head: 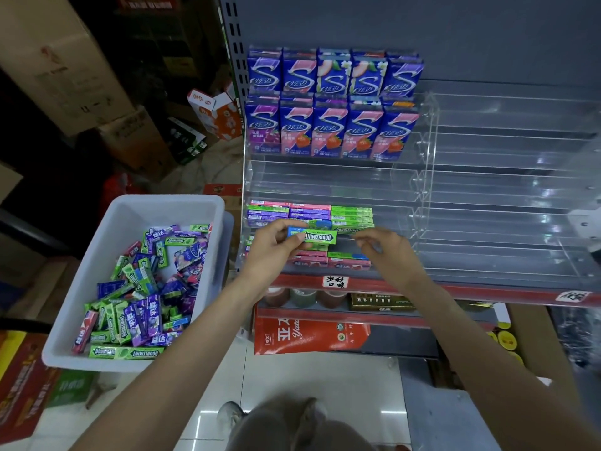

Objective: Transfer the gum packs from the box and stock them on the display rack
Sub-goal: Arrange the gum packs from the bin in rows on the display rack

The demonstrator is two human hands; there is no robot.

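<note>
Gum pack (313, 237) pinched in left hand (271, 247), right hand (385, 250) just beside, loosely curled

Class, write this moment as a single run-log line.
left hand: holds green Doublemint pack at rack | right hand: empty, beside pack | bin: packs remain

I count ten tall gum boxes (331, 102) on the rack, five per row, one white bin (130, 209), and two hands; loose packs too many to count.
</note>
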